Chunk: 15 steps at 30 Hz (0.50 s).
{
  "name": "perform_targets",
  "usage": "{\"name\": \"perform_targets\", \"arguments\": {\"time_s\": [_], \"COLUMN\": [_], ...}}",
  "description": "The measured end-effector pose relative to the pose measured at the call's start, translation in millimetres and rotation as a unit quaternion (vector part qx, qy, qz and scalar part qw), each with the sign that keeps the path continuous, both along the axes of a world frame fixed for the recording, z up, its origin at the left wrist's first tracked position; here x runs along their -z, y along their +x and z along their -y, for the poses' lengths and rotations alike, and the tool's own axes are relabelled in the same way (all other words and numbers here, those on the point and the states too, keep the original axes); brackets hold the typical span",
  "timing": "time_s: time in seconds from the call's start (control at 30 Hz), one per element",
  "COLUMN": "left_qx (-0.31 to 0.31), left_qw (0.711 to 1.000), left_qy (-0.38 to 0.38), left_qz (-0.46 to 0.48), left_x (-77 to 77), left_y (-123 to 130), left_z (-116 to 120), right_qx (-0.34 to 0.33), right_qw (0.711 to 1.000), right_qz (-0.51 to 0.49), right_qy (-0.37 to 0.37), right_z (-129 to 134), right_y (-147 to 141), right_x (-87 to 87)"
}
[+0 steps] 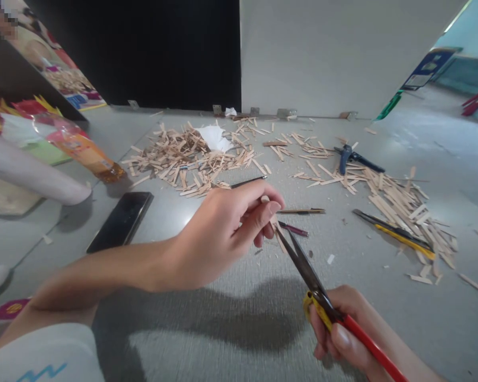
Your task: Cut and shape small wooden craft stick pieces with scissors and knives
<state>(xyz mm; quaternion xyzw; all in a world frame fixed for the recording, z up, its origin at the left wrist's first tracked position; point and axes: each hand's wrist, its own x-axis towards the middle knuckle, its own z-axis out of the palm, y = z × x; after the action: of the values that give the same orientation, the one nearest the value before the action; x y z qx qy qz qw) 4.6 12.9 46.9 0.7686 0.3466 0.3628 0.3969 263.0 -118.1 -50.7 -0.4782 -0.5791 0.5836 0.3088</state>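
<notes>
My left hand [227,228] is closed in a pinch near the middle of the view, holding a small wooden strip [279,237] that points down toward the right. In my right hand [352,329], at the lower right, is a pair of scissors [308,270] with dark blades and red and yellow handles. The blades are slightly apart, with their tips beside the strip. Behind my left hand's fingertips lie a thin wooden piece [302,211] and a dark red pen-like stick [293,229].
Wooden strip piles [183,154] lie at the back left, others [398,201] at the right. A yellow cutter [402,239], blue clamp-like tool [348,156], phone [121,220], orange bottle [87,151] and white tube [35,170] lie around. Panels [322,58] stand behind.
</notes>
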Motion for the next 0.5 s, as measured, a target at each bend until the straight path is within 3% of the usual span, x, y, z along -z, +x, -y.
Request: {"name": "perform_targets", "arguments": {"time_s": [0.2,0.5], "left_qx": [0.000,0.007], "left_qw": [1.000,0.999], "left_qy": [0.009,0.032], "left_qz": [-0.014,-0.015], "left_x": [-0.3,0.7], "left_y": [0.3,-1.5], "left_z": [1.8,2.9], "right_qx": [0.054,0.019], "right_qw": [0.989,0.985], "right_qz": [-0.089,-0.093], "right_qy": [-0.108,-0.144], "right_z": [4.4,7.8], "right_y": [-2.3,-1.5], "right_x": [1.3,-5.0]}}
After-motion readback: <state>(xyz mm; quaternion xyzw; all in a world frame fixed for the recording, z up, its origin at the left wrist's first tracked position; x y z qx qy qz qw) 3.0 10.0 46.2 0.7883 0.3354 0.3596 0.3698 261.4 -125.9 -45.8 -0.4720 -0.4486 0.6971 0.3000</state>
